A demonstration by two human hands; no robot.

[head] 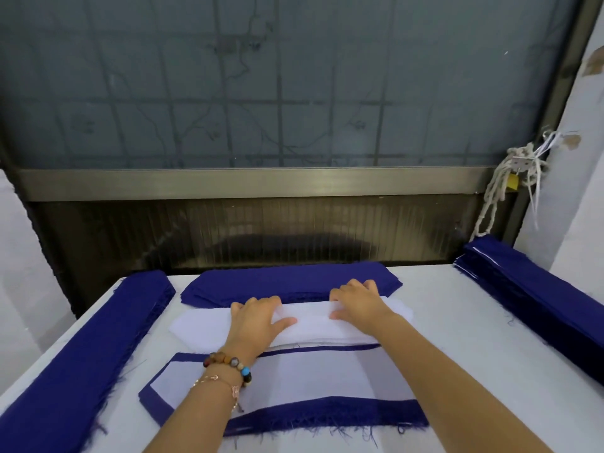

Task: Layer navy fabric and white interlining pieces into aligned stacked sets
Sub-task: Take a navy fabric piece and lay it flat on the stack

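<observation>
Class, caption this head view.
Left hand and right hand rest on the white interlining stack behind a layered navy-and-white fabric set.

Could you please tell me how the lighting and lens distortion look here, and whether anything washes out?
Head view: soft, even light, only faint shadows under the left hand and right hand; a mild sheen on the metal rail; the wide lens splays the edges of the table; the white pile barely separates from it.
</observation>
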